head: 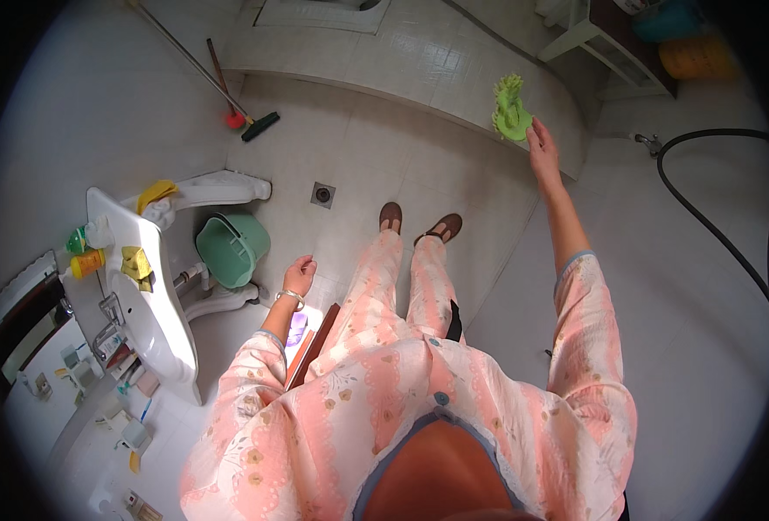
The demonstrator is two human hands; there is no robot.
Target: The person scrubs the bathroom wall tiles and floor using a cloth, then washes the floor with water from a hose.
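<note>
My right hand [543, 151] is stretched out ahead to the right and grips a lime-green chenille cleaning mitt [511, 112] by its smooth edge. The mitt hangs in front of the raised tiled step [417, 71]. Low on my left side, my left hand [299, 277] is loosely curled, a bangle on its wrist, with nothing visible in it. A pale green plastic bucket [244, 251] lies nearest to that hand, beneath the white washbasin [179, 325]. One yellow cloth [138, 266] drapes over the basin's rim, and another yellow cloth or glove [156, 194] rests farther along.
A floor squeegee [260, 126] and a red plunger [234, 120] lean at the back left wall. A drain [322, 195] sits in the floor. Right of me, a black hose [697, 225] curves near a wall tap [650, 144]. Behind stands a shelf unit [632, 55] with containers.
</note>
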